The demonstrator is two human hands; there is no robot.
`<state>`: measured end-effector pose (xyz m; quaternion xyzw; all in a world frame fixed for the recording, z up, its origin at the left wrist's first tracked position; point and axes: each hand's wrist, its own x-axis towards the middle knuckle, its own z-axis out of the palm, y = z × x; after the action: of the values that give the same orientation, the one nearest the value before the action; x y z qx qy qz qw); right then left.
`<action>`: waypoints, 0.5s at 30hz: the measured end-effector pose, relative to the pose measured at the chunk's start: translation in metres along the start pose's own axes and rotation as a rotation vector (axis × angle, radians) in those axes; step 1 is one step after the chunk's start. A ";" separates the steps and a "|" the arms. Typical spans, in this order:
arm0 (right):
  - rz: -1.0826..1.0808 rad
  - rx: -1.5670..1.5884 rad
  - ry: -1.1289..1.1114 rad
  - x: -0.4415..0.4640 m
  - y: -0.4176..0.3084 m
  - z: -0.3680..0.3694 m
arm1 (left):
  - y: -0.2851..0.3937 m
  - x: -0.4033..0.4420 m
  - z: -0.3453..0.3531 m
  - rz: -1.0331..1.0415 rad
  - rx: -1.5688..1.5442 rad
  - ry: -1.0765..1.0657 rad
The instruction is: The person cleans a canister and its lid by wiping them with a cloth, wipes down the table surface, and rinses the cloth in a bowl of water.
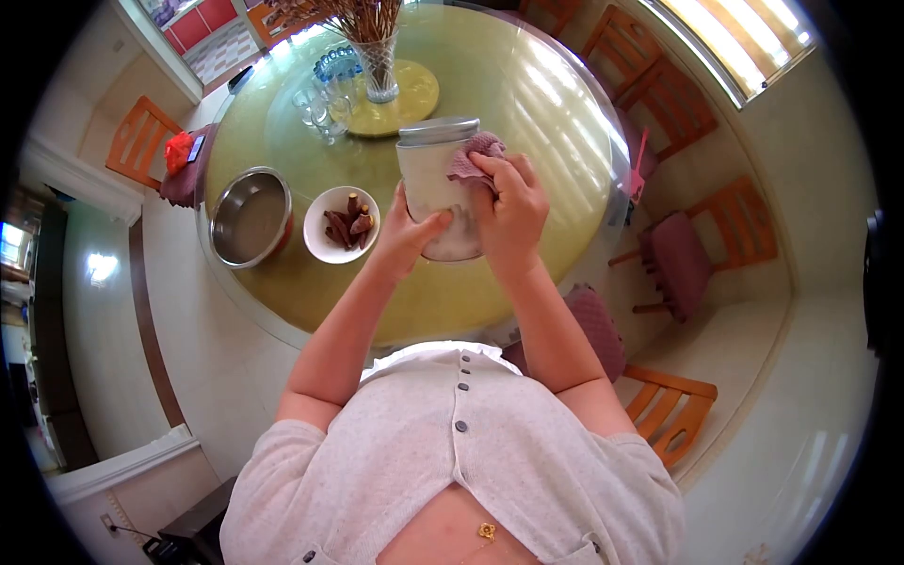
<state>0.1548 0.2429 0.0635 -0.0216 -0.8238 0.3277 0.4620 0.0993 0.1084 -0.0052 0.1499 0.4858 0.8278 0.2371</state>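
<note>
A whitish, cloudy jar with a silver lid is held above the round table. My left hand grips its lower left side, thumb across the front. In my right hand is a bunched purple cloth, pressed against the upper right side of the jar near the lid. Left of the jar, a white bowl holds several reddish-brown root pieces. Farther left stands a steel basin. What is inside the jar is hard to make out.
The glass-topped round table carries a yellow turntable with a vase of dried stems. Glass cups and a blue glass dish stand beside it. Wooden chairs surround the table.
</note>
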 end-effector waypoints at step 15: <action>-0.053 -0.050 -0.069 -0.013 -0.003 -0.002 | -0.005 -0.001 -0.001 -0.009 0.036 0.067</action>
<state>0.1648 0.2370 0.0567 -0.0001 -0.8474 0.2951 0.4414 0.1011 0.1087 -0.0103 0.1240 0.5090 0.8225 0.2215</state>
